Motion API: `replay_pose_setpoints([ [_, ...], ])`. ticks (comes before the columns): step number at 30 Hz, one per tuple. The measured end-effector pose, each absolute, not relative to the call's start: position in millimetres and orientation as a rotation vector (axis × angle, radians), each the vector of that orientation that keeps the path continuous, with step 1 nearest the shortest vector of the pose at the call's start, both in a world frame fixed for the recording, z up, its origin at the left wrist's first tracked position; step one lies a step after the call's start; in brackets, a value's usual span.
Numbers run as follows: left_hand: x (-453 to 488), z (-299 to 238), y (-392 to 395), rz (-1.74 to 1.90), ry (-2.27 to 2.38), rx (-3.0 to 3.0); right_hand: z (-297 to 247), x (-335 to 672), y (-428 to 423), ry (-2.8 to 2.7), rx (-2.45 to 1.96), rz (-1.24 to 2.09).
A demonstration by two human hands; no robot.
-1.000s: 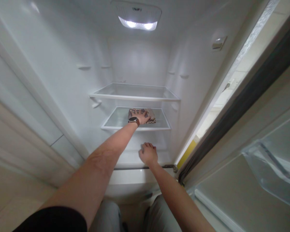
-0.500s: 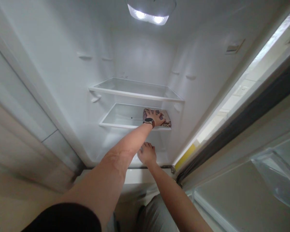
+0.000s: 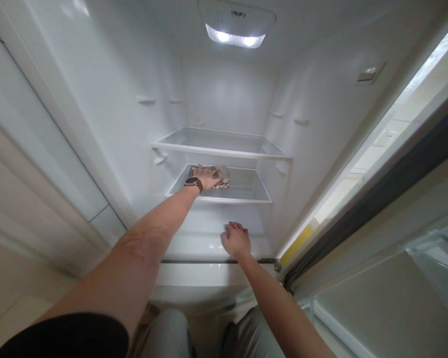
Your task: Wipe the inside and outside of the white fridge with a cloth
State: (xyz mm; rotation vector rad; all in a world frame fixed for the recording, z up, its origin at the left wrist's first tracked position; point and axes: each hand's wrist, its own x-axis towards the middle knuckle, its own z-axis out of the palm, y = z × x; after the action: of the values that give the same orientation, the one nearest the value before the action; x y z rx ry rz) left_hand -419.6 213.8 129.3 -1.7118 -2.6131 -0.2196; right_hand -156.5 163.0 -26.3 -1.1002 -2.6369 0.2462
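My left hand point(image 3: 208, 178), with a watch on its wrist, lies on a folded patterned cloth point(image 3: 224, 175) and presses it against the lower glass shelf point(image 3: 246, 186) of a refrigerator. Its fingers spread over the cloth's top, toward the left half of that shelf. Below the shelf, my right hand point(image 3: 237, 239) rests low in the compartment near the front edge, its fingers loosely bent and slightly apart. Nothing shows in it; the palm is hidden.
An upper glass shelf point(image 3: 224, 141) sits above the cloth. Two bright lamps point(image 3: 237, 37) shine from the ceiling. The open door point(image 3: 381, 288) with a clear bin point(image 3: 442, 263) stands at the right. Small shelf supports point(image 3: 146, 100) stick out from the side walls.
My left hand and the cloth have slid from the right side of the lower shelf to its left. My right hand stays low in the compartment. The view has shifted slightly.
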Motion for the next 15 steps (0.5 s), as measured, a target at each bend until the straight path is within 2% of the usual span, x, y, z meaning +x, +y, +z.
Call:
replay_pose_setpoints([
  [6, -459, 133, 182, -0.152, -2.643, -1.604, -25, -158, 161, -2.628, -1.102, 0.247],
  [15, -466, 143, 202, -0.022, -2.613, -1.644, -28, -160, 159, -2.589, -1.086, 0.286],
])
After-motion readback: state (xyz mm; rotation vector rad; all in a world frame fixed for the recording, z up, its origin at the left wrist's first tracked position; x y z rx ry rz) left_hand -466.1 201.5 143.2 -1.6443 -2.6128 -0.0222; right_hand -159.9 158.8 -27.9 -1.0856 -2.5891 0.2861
